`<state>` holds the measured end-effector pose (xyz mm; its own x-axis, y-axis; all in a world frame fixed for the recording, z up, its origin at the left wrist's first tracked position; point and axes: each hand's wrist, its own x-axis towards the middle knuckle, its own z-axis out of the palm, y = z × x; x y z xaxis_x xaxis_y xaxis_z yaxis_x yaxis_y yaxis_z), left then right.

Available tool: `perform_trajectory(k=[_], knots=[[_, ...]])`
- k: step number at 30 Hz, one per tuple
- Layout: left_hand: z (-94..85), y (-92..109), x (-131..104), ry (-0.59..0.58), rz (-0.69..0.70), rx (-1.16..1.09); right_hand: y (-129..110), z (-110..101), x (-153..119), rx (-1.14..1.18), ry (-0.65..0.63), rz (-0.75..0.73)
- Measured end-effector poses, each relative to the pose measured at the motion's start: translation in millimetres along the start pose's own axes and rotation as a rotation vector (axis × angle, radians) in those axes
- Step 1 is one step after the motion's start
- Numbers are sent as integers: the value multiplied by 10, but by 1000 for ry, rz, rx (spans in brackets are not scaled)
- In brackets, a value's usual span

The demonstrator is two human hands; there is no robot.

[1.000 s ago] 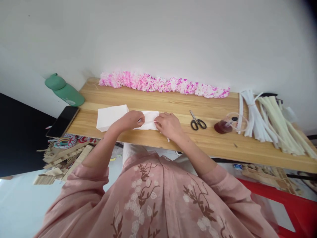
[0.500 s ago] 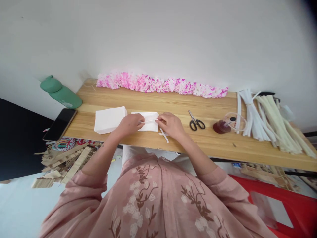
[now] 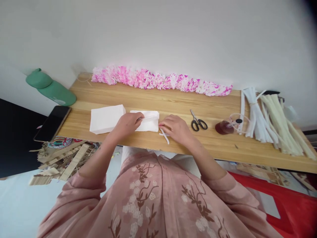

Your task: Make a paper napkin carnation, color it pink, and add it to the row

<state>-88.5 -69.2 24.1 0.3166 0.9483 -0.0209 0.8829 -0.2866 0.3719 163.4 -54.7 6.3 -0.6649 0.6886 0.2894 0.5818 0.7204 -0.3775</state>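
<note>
A small white folded sheet [image 3: 151, 125] lies on the wooden table in front of me. My left hand [image 3: 130, 123] is closed at its left part, pinching the white paper near its middle fold. My right hand [image 3: 174, 127] is just off the sheet's right edge, its fingertips pressed together beside short white strips [image 3: 164, 136]; whether it grips one is too small to tell. To the left of my left hand sits a thick white stack of paper [image 3: 106, 119]. Black-handled scissors [image 3: 197, 121] lie right of my right hand.
Pink-and-white ruffled flowers [image 3: 158, 80] line the wall. A green bottle [image 3: 53, 89] and phone [image 3: 52, 123] are at left. A cup of red drink [image 3: 224, 127], white strips [image 3: 256, 117] and cream strips [image 3: 281, 124] are at right.
My right hand has moved right, away from the folded sheet, and down toward the short strips. My left hand stays on the sheet. The view has shifted slightly.
</note>
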Motion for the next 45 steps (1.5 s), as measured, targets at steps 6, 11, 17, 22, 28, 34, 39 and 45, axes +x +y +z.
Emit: perform_trajectory(k=[6,11,17,22,28,34,39,45], knots=[[24,4,6,43,-71,10,-52,37,165,-136,-116,-149],[7,-13,7,-7,3,39,-112,51,237,-274,-238,-191],[40,-71,5,-59,140,-7,-127,24,269,-293,-275,-213],[11,-54,-5,-87,138,-24,-49,29,298,-196,-271,-169],[-65,-8,-10,-141,112,-40,-56,-10,317,-173,-255,-144],[-70,19,7,-165,171,47,-62,-16,282,-142,-220,-159],[-28,69,33,-175,214,191,-54,-47,263,-156,-237,-142],[-12,84,46,-177,232,267,-15,-123,225,-155,-228,-139]])
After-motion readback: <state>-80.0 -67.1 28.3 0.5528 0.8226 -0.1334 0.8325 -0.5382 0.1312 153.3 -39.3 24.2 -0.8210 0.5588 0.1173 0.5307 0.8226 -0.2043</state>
